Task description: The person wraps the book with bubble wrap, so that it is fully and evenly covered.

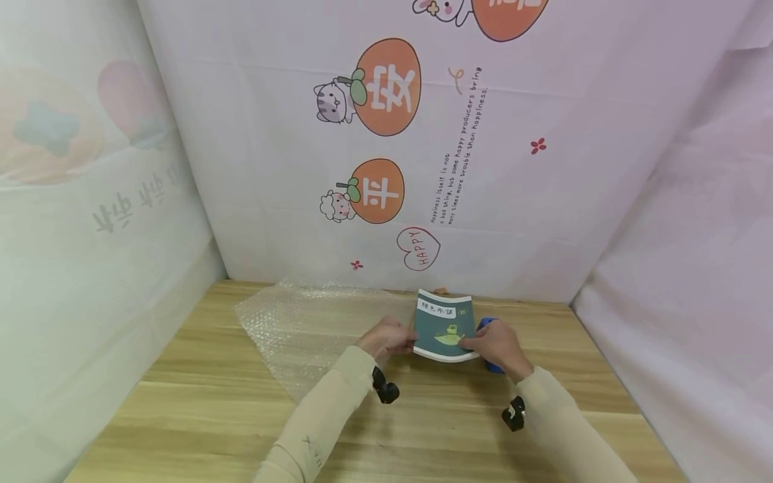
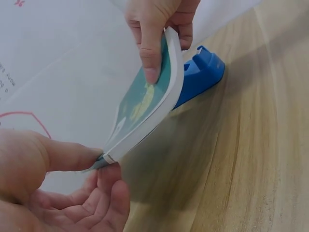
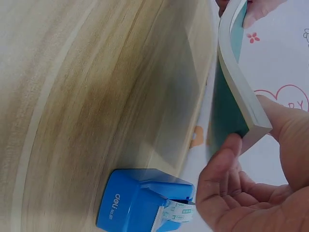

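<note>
A thin green paperback book (image 1: pixel 443 325) with white page edges is held up above the table, its pages bowed. The left hand (image 1: pixel 388 337) pinches its left edge between thumb and fingers, seen closely in the left wrist view. On the opposite edge the right hand (image 1: pixel 498 347) grips it, thumb on the cover and fingers beneath, as the right wrist view shows. A blue tape dispenser (image 3: pixel 140 200) with a roll of tape stands on the table beside the right hand, partly hidden by that hand in the head view.
A sheet of clear bubble wrap (image 1: pixel 302 329) lies flat on the wooden table (image 1: pixel 199 402), left of the book and partly behind the left arm. White printed cloth (image 1: pixel 290 168) hangs at the back and both sides, bordering the tabletop.
</note>
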`<state>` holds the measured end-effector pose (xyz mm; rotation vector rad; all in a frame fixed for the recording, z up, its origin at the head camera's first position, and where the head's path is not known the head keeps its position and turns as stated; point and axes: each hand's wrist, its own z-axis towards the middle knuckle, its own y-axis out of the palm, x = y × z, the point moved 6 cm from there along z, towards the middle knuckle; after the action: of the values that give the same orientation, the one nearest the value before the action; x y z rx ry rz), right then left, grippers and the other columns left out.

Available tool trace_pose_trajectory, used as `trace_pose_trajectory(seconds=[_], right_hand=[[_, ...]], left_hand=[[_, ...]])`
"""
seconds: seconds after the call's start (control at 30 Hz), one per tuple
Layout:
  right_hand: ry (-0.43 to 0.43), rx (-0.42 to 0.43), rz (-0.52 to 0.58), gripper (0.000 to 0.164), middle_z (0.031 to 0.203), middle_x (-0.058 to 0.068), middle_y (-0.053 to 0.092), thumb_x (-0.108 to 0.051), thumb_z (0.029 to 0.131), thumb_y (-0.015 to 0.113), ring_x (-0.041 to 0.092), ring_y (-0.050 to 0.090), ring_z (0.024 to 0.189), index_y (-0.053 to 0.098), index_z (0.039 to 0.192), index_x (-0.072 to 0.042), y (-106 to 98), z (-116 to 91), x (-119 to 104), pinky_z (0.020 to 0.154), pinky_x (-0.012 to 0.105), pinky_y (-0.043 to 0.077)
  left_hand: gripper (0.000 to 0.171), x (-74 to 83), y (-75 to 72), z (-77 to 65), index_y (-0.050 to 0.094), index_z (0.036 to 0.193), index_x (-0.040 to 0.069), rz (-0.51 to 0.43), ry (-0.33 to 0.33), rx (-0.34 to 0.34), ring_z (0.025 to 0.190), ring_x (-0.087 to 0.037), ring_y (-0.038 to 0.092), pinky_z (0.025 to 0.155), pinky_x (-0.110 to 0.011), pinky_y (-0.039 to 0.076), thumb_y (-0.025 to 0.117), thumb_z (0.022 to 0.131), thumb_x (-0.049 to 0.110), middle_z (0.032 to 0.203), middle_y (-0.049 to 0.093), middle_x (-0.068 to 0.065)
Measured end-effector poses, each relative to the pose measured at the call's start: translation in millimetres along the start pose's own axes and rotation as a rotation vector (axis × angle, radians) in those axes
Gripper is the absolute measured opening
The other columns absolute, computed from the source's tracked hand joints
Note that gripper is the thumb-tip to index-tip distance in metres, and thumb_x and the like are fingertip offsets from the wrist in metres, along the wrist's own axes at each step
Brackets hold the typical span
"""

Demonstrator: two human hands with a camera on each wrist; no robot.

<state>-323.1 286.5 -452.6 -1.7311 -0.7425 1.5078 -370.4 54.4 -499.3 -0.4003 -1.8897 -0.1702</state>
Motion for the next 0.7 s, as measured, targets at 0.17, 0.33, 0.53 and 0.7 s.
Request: trace_pose_trajectory(seconds=[0.17,0.33,0.53,0.7], right_hand=[[-0.017,0.029,0.052,0.048,0.058,-0.005,0.047,-0.034,0.083,0.087,0.013,0.042,0.063,0.051,0.058,-0.013,-5,-2,-2,0.057,0.025,0.036],[-0.049,0.065,0.087,0.039,0.086,0.011,0.078,-0.034,0.084,0.087,0.019,0.068,0.082,0.074,0.090,0.002,-11,-6,-7,0.066,0.026,0.050],[-0.087,0.090,0.108,0.046,0.099,0.019,0.081,-0.035,0.084,0.087,0.024,0.075,0.088,0.076,0.102,0.006,-14,-11,-21,0.071,0.028,0.056],[-0.106,0.108,0.128,0.045,0.097,0.018,0.080,-0.035,0.084,0.089,0.023,0.073,0.085,0.075,0.101,0.004,-12,-15,-36,0.068,0.026,0.055]], left_hand=[[0.017,6.3,-1.4,-6.0,0.074,0.099,-0.009,0.055,0.047,0.019,0.079,-0.015,0.072,0.096,-0.042,0.064,0.067,0.101,0.006,0.095,0.080,-0.016],[0.021,12.2,-6.0,-11.9,0.076,0.106,-0.010,0.100,0.114,0.018,0.084,-0.017,0.074,0.100,-0.048,0.062,0.068,0.101,0.008,0.099,0.080,-0.017],[0.023,19.1,-17.7,-20.8,0.076,0.112,-0.012,0.123,0.197,0.035,0.083,-0.013,0.071,0.093,-0.041,0.065,0.069,0.101,0.007,0.105,0.078,-0.019],[0.023,22.6,-30.6,-29.9,0.075,0.114,-0.012,0.122,0.233,0.044,0.083,-0.013,0.071,0.087,-0.035,0.066,0.069,0.101,0.006,0.107,0.078,-0.020]])
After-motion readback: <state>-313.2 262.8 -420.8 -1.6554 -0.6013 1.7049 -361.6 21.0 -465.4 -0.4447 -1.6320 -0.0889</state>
